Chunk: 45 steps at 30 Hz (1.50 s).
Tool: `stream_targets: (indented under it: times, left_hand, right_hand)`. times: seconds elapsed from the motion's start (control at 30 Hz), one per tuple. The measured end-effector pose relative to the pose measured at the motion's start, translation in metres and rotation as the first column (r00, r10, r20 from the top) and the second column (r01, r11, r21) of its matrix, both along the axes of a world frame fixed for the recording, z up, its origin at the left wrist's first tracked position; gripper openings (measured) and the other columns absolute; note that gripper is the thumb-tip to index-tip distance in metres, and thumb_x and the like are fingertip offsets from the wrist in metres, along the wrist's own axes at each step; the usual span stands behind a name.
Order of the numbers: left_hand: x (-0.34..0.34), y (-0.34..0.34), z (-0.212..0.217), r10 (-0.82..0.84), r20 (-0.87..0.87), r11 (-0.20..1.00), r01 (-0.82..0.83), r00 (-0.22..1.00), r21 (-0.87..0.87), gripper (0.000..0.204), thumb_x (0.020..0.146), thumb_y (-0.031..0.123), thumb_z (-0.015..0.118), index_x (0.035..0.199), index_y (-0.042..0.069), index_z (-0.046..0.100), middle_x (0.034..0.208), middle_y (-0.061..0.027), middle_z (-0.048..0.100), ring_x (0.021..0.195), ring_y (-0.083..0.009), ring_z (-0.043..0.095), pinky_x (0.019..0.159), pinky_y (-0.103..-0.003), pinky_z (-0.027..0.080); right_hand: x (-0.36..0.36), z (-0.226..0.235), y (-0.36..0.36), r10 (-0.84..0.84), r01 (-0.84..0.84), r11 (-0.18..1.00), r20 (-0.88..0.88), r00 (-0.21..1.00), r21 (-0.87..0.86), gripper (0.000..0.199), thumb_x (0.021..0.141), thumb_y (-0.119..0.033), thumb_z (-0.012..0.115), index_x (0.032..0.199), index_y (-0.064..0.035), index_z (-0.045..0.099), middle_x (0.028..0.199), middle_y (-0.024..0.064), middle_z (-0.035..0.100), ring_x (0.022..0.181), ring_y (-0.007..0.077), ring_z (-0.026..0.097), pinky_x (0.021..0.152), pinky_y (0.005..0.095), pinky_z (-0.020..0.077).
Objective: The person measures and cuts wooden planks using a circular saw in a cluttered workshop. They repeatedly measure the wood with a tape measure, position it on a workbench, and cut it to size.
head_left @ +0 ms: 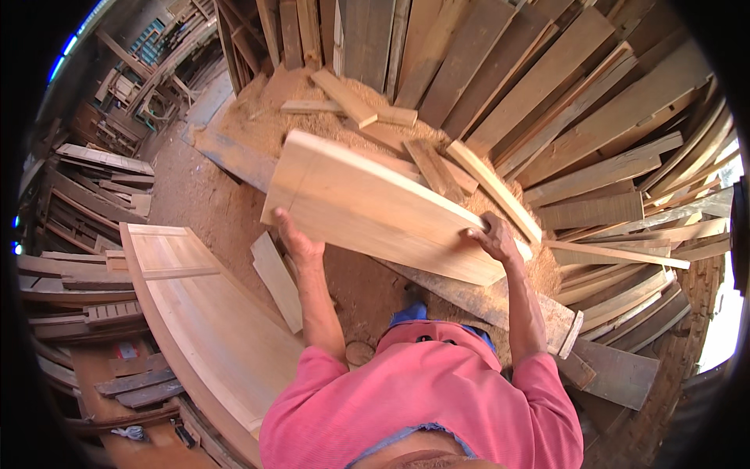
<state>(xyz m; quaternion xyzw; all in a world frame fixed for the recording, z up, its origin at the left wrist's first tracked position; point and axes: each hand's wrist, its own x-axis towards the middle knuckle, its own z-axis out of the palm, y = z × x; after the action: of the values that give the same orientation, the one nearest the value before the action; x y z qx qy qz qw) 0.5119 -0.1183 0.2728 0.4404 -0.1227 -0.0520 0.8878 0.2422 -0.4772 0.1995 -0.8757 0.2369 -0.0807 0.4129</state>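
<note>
A wide, pale wooden board (375, 207) is held tilted in front of me, its far long edge raised. My left hand (297, 238) grips its near left corner, the thumb on the upper face and the other fingers hidden beneath. Near the board's right end, my right hand (496, 238) grips it with bent fingers over the face and edge. Below the board lies a long dusty plank (500, 301), partly covered by it.
Sawdust (258, 113) and short offcuts (344, 98) lie beyond the board. Tall planks (531, 86) lean along the far and right sides. A long pale panel (211, 320) stands close on my left, with a loose wood strip (277, 281) beside it. Stacked timber (86, 273) lies farther left.
</note>
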Motion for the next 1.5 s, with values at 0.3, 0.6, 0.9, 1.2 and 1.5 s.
stream_targets:
  times: [0.3,0.6,0.9,1.2,1.5]
  left_hand:
    - [-0.035,0.133,-0.202,0.139,-0.712,0.99,-0.089,0.688,0.108,0.087,0.104,0.072,0.044,0.165,0.012,0.03,0.169,-0.0108,0.037,0.151,-0.0363,0.04,0.124,-0.058,0.033]
    - [-0.061,0.084,-0.292,0.14,-0.905,0.964,0.154,0.401,0.217,0.09,0.101,0.077,0.042,0.162,0.012,0.036,0.163,-0.0104,0.045,0.149,-0.0351,0.043,0.123,-0.055,0.034]
    - [-0.075,0.06,-0.354,0.058,-0.932,0.968,0.208,0.359,0.14,0.096,0.093,0.065,0.071,0.16,0.007,0.036,0.16,-0.0107,0.048,0.144,-0.0332,0.048,0.12,-0.051,0.04]
    - [-0.02,0.067,-0.288,-0.105,-0.065,-0.174,0.046,0.992,0.984,0.093,0.085,0.022,0.086,0.158,0.0,0.033,0.152,-0.0248,0.05,0.137,-0.0465,0.05,0.118,-0.054,0.04]
    - [-0.018,0.042,-0.296,-0.17,-0.172,-0.094,0.157,0.97,0.983,0.066,0.079,0.015,0.09,0.135,0.002,0.057,0.125,-0.0235,0.067,0.119,-0.0408,0.065,0.102,-0.048,0.052]
  right_hand:
    - [0.05,-0.093,0.068,0.14,-0.074,0.987,-0.535,0.833,0.143,0.077,0.075,-0.074,0.082,0.098,-0.0008,0.078,0.095,0.0215,0.076,0.097,0.0362,0.074,0.087,0.0474,0.0554]
    - [0.004,-0.189,0.043,-0.059,0.006,0.993,-0.471,0.88,-0.114,0.039,0.082,-0.041,0.085,0.093,-0.0039,0.078,0.096,0.0238,0.075,0.092,0.0417,0.073,0.084,0.051,0.058]
    - [0.041,-0.192,-0.017,-0.345,0.359,0.933,-0.278,0.897,0.0,0.026,0.095,-0.03,0.077,0.102,-0.0055,0.077,0.097,0.0204,0.077,0.093,0.0352,0.075,0.079,0.045,0.057]
    - [-0.042,-0.239,-0.041,-0.366,0.329,0.93,-0.483,0.795,-0.163,0.031,0.092,-0.037,0.077,0.103,-0.0081,0.078,0.105,0.0193,0.077,0.101,0.038,0.074,0.088,0.0472,0.0569]
    - [-0.028,-0.274,-0.105,-0.398,0.373,0.914,-0.54,0.742,-0.161,0.059,0.088,-0.035,0.077,0.135,-0.0022,0.063,0.118,0.0295,0.073,0.117,0.046,0.068,0.1,0.0537,0.0535]
